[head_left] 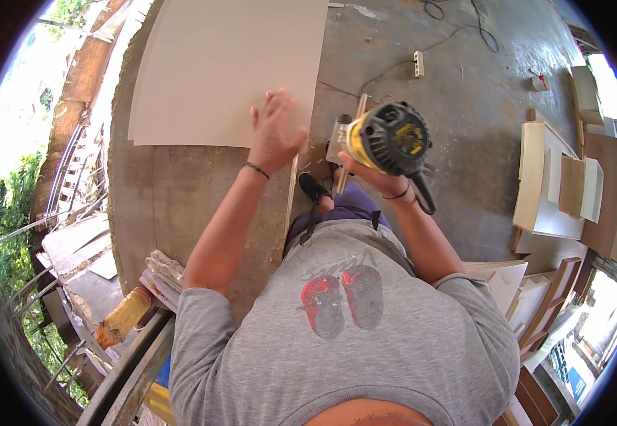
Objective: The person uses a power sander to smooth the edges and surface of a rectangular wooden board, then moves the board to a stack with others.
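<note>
My left hand (278,135) is over the near right corner of a large pale sheet (223,64), its fingers spread and slightly blurred. I cannot tell whether it touches the sheet. The sheet lies flat on a brown workbench (181,184), with another edge showing just under its left side. To the right of the bench edge, my right hand (371,174) grips a yellow and black router (397,138). The router is tipped on its side, its base turned toward the sheet. A thin wooden strip (342,181) runs along that base. The motor body partly hides my right fingers.
A power strip (418,64) and black cables (457,32) lie on the concrete floor. Pale cabinet boxes (553,181) stand at the right, with panels (504,284) leaning nearer. A yellowish bottle (125,317) lies at the lower left. My shoe (313,186) shows beside the bench edge.
</note>
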